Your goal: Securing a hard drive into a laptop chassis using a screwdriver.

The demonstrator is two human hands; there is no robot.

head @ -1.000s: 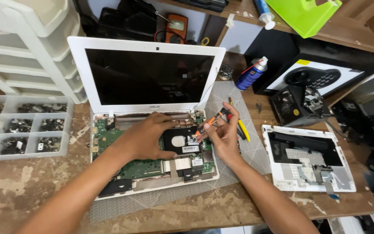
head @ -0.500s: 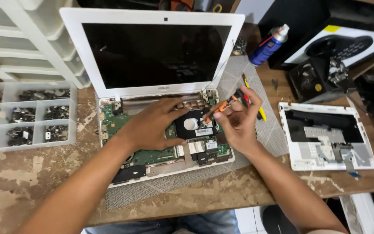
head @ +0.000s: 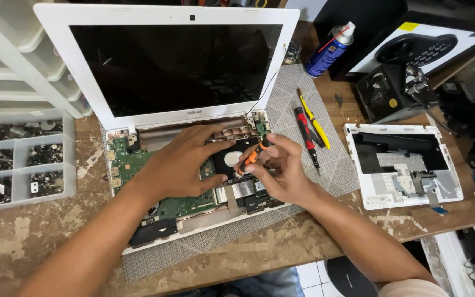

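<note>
right hand (head: 282, 175), near centre: fingers curled close around a small orange-and-black screwdriver (head: 253, 155), pinched between thumb and fingertips, tip angled down and left onto the round silver-centred black drive (head: 231, 160) in the opened white laptop base (head: 193, 217). the tip's contact point is hidden by the fingers.

left hand (head: 177, 165), just left of it: open and flat, palm down on the green circuit board (head: 133, 157), fingers stretched right toward the drive; it grips nothing. the board beneath the palm is hidden.

the base sits on a grey woven mat (head: 325, 159) on the worn wooden bench (head: 17, 242).

right, well apart: detached white keyboard cover, underside up (head: 402, 165).

left: clear compartment tray of small dark parts (head: 20, 159), cut off by the edge; parts too small to identify.

farther: red-and-black screwdriver (head: 305, 132) and yellow tool (head: 313, 120) side by side on the mat; dark upright laptop screen (head: 171, 63); blue spray can (head: 328, 49).
</note>
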